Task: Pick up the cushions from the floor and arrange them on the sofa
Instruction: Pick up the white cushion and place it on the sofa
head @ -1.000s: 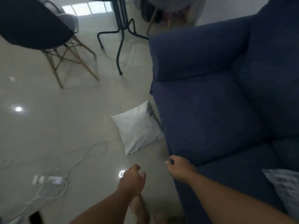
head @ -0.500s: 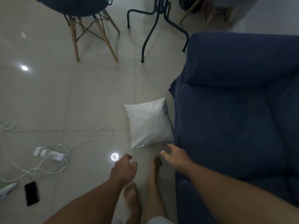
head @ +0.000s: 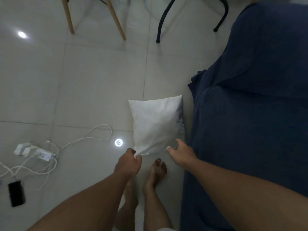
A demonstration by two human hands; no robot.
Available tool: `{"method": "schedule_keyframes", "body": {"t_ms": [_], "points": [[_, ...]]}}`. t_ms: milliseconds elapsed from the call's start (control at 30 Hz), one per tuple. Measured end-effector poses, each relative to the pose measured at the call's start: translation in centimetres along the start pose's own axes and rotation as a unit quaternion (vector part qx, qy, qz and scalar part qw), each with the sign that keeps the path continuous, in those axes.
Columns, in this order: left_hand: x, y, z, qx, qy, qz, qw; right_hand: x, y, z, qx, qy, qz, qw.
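Nearest the camera I noted two bare feet (head: pixel 156 170) standing on the tiled floor (head: pixel 93 90), toes just short of the white cushion (head: pixel 156 124). The left hand (head: pixel 129 162) was pinching the cushion's near-left corner, fingers curled round the fabric. The right hand (head: pixel 180 152) lay at the near-right corner with its fingers spread and touching the cover; I could not confirm that it had taken hold. The cushion itself lay flat on the floor, just beside the front of the dark blue sofa (head: pixel 253 114), its right edge close against the sofa's base.

To the left, well apart from the cushion, I recorded a white power strip (head: pixel 41 155) with trailing white cables (head: pixel 86 137) and a black phone (head: pixel 16 195). Beyond the cushion stood wooden chair legs (head: pixel 116 19) and a black metal leg (head: pixel 162 19).

My judgement: the step in hand was the lift. It would go best with the right hand closing on its corner first, so both corners rise together (a one-corner lift would let the filling sag and drag), then swinging right onto the seat.
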State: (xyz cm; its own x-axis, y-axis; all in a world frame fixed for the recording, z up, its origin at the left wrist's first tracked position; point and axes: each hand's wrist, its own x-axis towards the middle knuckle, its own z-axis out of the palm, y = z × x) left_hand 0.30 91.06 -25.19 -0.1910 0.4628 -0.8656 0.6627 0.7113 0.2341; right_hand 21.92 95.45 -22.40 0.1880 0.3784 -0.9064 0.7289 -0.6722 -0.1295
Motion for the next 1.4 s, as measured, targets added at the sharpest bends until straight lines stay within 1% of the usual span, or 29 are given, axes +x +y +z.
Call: {"method": "schedule_keyframes", "body": {"t_ms": [133, 333, 500, 667, 800, 900, 967, 1033, 1100, 1167, 1200, 1267, 1333, 1400], "points": [[4.8, -0.5, 1.0, 0.004, -0.006, -0.01, 1.0, 5.4, -1.1, 1.2, 0.001, -0.011, 0.011, 1.0], [14.4, -2.2, 1.1, 0.031, -0.003, 0.005, 0.999, 14.8, -2.4, 3.1, 0.012, 0.012, 0.015, 1.0], [20.7, -3.0, 1.9, 0.041, 0.005, -0.003, 0.999, 22.0, -1.7, 4.1, 0.021, 0.079, 0.027, 0.996], [24.8, -3.4, 3.6, 0.043, 0.015, -0.008, 0.999, 27.2, -1.0, 4.6, 0.074, 0.15, 0.059, 0.984], [27.2, -3.2, 5.1, 0.004, 0.012, -0.005, 1.0, 30.7, -0.2, 5.0, 0.142, 0.143, 0.091, 0.975], [28.6, -2.6, 6.1, -0.091, 0.033, -0.019, 0.995, 31.7, 0.6, 5.6, 0.216, 0.14, 0.084, 0.963], [29.2, -2.1, 6.5, -0.172, 0.046, -0.029, 0.984, 31.8, 1.2, 5.9, 0.24, 0.129, 0.089, 0.958], [29.6, -1.9, 6.8, -0.219, 0.042, -0.043, 0.974, 31.3, 1.8, 6.5, 0.27, 0.065, 0.106, 0.955], [29.6, -2.2, 6.5, -0.242, 0.027, -0.061, 0.968, 30.8, 2.5, 7.3, 0.267, 0.0, 0.108, 0.958], [29.4, -2.7, 5.6, -0.265, 0.007, -0.073, 0.961, 30.1, 2.9, 7.9, 0.26, -0.019, 0.095, 0.961], [29.3, -3.1, 5.1, -0.276, 0.0, -0.078, 0.958, 30.2, 3.3, 8.2, 0.263, -0.01, 0.08, 0.962], [29.2, -3.9, 4.1, -0.304, 0.006, -0.089, 0.949, 28.9, 3.1, 8.4, 0.274, -0.037, 0.057, 0.959], [28.5, -4.3, 3.2, -0.323, 0.022, -0.091, 0.942, 27.8, 2.4, 8.7, 0.309, -0.082, 0.055, 0.946], [27.3, -4.4, 2.1, -0.327, 0.046, -0.096, 0.939, 26.6, 1.3, 9.1, 0.339, -0.11, 0.051, 0.933]]}}
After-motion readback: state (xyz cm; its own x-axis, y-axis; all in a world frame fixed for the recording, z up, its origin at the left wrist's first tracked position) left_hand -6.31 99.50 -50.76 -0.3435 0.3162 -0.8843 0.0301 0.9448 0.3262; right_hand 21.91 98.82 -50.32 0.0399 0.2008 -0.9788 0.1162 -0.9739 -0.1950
